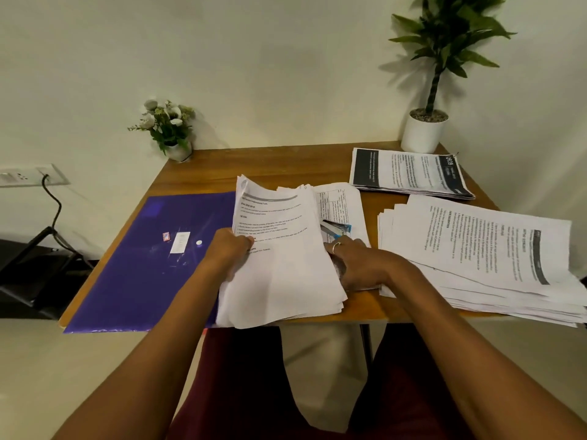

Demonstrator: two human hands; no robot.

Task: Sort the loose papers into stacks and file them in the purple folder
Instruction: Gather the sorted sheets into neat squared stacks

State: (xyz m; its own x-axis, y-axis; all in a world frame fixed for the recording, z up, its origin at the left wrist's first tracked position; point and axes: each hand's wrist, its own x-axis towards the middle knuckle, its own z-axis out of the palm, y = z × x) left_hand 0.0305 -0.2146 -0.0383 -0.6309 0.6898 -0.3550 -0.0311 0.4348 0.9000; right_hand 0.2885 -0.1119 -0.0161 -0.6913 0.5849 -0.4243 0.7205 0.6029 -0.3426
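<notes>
The left hand [229, 249] grips the left edge of the middle stack [279, 249] in the centre of the frame, thumb on the top page and fingers curled beneath. The stack is thick and uneven, its lower end hanging past the near table edge and its top corner curling upward. The right hand [359, 265] lies at the stack's right edge with fingers stretched up and left and a ring [336, 247] on one of them. Its fingertips meet the paper edge, but whether they pinch the sheets or only rest there cannot be told.

Just above those fingers a blue and silver stapler [336, 228] sits on a printed sheet [346, 203] that lies partly under the stack.

The purple folder [143, 258] lies flat and closed in the left part of the frame, with a white label and a small round snap on its cover. The middle stack overlaps its right edge.

At the right, a fanned pile [482, 262] of pages spreads to the frame's edge. Above it, in the upper right, a neater banded stack [409, 173] has a dark strip along its left side.

All rest on a wooden table [286, 163]. A potted plant [424, 131] stands at its far right corner and a small vase of flowers [170, 127] at its far left. A wall socket [28, 176] with a black cable [55, 204] is at the left edge.
</notes>
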